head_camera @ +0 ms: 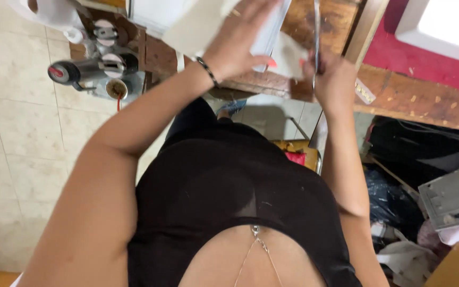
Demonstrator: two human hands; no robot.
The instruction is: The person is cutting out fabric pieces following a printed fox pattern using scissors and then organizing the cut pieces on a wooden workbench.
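My left hand (240, 42) rests flat on a pale sheet of material (203, 24) at the edge of a worn wooden table (415, 98), a dark bracelet on its wrist. A little to the right, my right hand (333, 77) grips long metal scissors (316, 37) whose blades point up and away, beside a smaller pale piece (289, 56). Motion blurs both hands, and the top edge of the picture cuts off the sheet.
A machine motor with round silver parts (102, 66) hangs at the table's left end over a tiled floor (22, 138). Red fabric (415, 56) lies at the upper right. Dark bags, a grey part (452, 194) and cardboard crowd the floor at the right.
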